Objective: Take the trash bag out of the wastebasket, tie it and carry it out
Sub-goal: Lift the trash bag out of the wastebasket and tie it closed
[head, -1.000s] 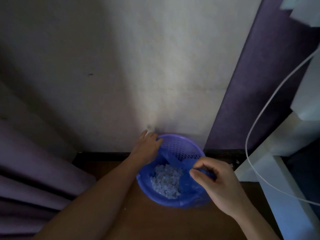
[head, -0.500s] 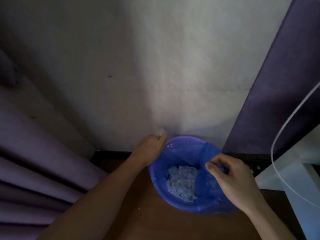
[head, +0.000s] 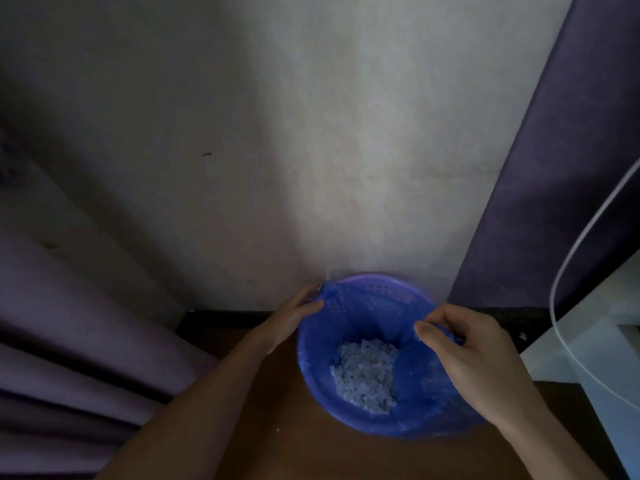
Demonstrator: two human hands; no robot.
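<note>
A purple perforated wastebasket (head: 372, 284) stands on the brown floor against the wall. A blue trash bag (head: 420, 379) lines it, holding pale crumpled scraps (head: 365, 374). My left hand (head: 294, 315) pinches the bag's edge at the basket's far left rim. At the right rim, my right hand (head: 464, 348) grips the bag's edge between thumb and fingers. The bag's rim is folded over the basket's near edge.
A pale wall (head: 311, 133) rises right behind the basket. Purple curtains hang at the left (head: 69, 341) and at the right (head: 554, 168). A white cable (head: 568, 254) loops before white furniture (head: 588, 341) on the right.
My left hand has closed on the bag's edge at the far left rim. My right hand shifted along the right rim, still gripping the bag. The view came closer.
</note>
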